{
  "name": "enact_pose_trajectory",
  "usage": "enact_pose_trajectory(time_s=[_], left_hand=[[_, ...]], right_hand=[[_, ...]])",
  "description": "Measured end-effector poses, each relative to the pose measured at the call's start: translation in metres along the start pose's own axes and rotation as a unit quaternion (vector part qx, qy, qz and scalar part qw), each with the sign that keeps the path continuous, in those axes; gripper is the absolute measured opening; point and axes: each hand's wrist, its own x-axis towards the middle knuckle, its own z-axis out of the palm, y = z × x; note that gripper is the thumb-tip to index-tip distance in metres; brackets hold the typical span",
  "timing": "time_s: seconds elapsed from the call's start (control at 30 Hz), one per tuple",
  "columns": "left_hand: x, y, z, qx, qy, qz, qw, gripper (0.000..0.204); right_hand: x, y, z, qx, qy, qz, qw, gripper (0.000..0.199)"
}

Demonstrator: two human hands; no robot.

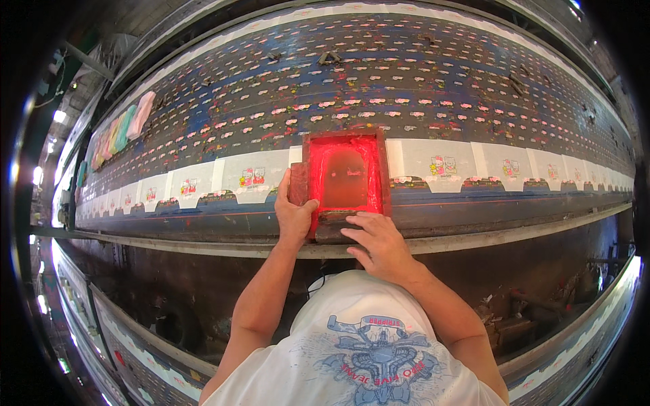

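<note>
A wooden screen-printing frame lies over a row of white fabric pieces on the long table. Red ink coats its mesh around a darker rounded window. My left hand grips the frame's left side, thumb on the near left part of the rim and fingers at a reddish block. At the near end, my right hand has its fingers spread, the tips close to a dark bar. Whether they touch that bar is unclear. Pink, red and yellow cartoon figures show on the fabric pieces to both sides.
Small printed marks and paint stains cover the dark table top. Several dark scraps lie on it. Folded coloured cloths sit at the far left. A pale rail runs along the near edge; another table stands behind me.
</note>
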Motion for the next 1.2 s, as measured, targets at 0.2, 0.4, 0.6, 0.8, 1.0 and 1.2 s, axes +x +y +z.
enact_pose_trajectory(time_s=[0.2, 0.4, 0.6, 0.8, 1.0, 1.2], left_hand=[[-0.001, -0.004, -0.002, -0.04, -0.006, 0.001, 0.999, 0.106], [-0.002, -0.002, 0.0, -0.013, -0.002, 0.006, 1.0, 0.106], [-0.002, 0.001, 0.002, -0.079, -0.012, -0.018, 0.997, 0.106], [0.0, -0.014, 0.001, -0.016, 0.003, 0.026, 1.0, 0.109], [-0.002, 0.005, 0.0, -0.029, -0.022, -0.006, 0.999, 0.097], [0.001, -0.032, 0.004, -0.046, 0.023, 0.049, 0.997, 0.073]], right_hand=[[0.011, -0.007, 0.015, -0.091, -0.034, 0.002, 0.995, 0.052], [0.023, 0.0, 0.012, -0.172, -0.042, -0.035, 0.984, 0.046], [0.047, -0.006, 0.005, -0.187, -0.054, -0.016, 0.981, 0.046], [0.066, 0.005, -0.016, -0.144, -0.165, 0.019, 0.976, 0.043], [0.133, 0.042, -0.031, -0.125, -0.19, 0.074, 0.971, 0.038], [0.151, 0.087, -0.01, -0.148, -0.054, 0.046, 0.986, 0.047]])
